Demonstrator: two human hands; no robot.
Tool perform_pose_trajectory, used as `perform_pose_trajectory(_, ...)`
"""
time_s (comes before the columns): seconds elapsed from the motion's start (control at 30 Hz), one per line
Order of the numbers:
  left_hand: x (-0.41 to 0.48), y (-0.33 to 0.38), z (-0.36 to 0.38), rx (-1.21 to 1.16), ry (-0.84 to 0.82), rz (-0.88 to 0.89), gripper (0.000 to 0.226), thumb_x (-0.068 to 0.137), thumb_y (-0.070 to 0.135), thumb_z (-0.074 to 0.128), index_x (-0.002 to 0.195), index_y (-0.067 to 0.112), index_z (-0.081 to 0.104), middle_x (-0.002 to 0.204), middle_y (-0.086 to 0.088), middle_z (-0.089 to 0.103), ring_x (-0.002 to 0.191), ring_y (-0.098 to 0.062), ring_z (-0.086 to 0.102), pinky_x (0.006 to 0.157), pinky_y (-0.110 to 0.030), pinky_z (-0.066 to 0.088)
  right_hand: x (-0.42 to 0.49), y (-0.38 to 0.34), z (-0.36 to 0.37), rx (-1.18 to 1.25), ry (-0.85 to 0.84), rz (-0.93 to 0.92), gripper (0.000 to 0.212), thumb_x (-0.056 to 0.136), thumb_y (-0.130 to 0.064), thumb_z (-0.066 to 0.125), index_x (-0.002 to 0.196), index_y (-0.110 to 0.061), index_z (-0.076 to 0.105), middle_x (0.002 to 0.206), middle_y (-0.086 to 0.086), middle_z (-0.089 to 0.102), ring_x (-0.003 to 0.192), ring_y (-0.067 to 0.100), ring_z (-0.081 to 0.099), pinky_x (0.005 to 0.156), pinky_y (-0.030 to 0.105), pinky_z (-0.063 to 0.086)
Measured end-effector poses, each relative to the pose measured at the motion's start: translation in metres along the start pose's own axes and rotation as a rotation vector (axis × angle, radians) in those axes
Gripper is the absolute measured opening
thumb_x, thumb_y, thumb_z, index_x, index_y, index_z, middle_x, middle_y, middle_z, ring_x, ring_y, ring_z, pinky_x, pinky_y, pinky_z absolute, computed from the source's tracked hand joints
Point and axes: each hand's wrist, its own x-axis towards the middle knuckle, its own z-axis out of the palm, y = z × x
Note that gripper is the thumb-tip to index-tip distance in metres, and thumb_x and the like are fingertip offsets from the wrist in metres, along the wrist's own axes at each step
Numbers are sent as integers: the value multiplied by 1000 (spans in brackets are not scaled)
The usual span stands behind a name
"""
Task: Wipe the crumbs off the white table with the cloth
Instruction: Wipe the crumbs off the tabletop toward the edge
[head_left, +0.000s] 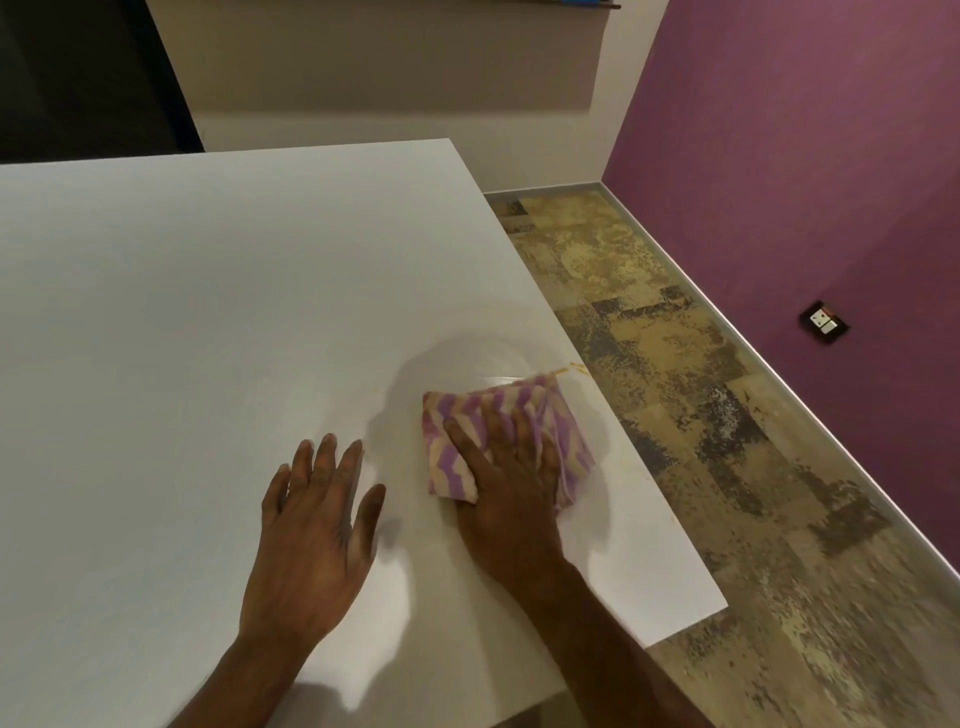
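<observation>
Purple-striped cloth (488, 402) pressed under flat R hand (511, 483), L hand (311, 530) flat on table (208, 286)

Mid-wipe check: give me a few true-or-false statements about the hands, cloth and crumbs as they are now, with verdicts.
1. The right hand presses the cloth flat onto the white table. True.
2. The left hand holds a corner of the cloth. False: it rests on the bare table, apart from the cloth.
3. The cloth lies near the table's right edge. True.
4. The cloth is plain white. False: it has purple and cream zigzag stripes.
5. Yellowish crumbs lie just beyond the cloth, by the edge. True.
</observation>
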Motion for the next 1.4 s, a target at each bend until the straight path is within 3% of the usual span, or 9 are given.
perform_pose_trajectory(0.27,-1,-1,1,34,1,12,64,106,54,19,156,19,40,162,-12,39,156,-29,26,125,-47,20,61,8,-1,-53,23,99,61,100,-45,47,158,-43,28,172,-1,16,160,28,-1,124,49,-13)
perform_pose_trajectory(0.73,-1,-1,2,51,-22,46,68,106,58,11,158,22,35,166,-8,33,158,-25,18,126,-47,20,90,41,-20,-119,68,372,62,104,-45,44,161,-37,21,172,6,14,159,33,5,126,55,-2)
perform_pose_trajectory(0.9,0,-1,2,54,-24,40,68,105,57,12,157,21,38,163,-10,38,157,-27,22,125,-47,21,71,58,-30,-141,30,382,68,102,-41,47,163,-33,17,172,7,12,159,33,4,127,57,2)
perform_pose_trajectory(1.13,0,1,0,51,-14,38,70,105,58,12,156,19,40,162,-12,39,156,-29,26,124,-49,23,-2,73,-44,-152,54,394,70,96,-23,53,162,-25,26,168,11,24,156,37,15,122,60,22)
perform_pose_trajectory(1.3,0,2,1,38,8,46,69,105,56,14,154,17,43,160,-14,43,154,-31,29,123,-49,25,-56,72,-55,-98,19,483,83,94,-17,58,163,-34,14,170,2,18,158,32,8,124,58,14)
perform_pose_trajectory(1.4,0,0,2,48,17,56,68,105,55,14,154,17,42,158,-16,45,152,-33,32,123,-49,25,-88,63,-60,-93,15,485,84,87,-18,54,162,-33,20,170,5,21,158,34,9,124,60,14)
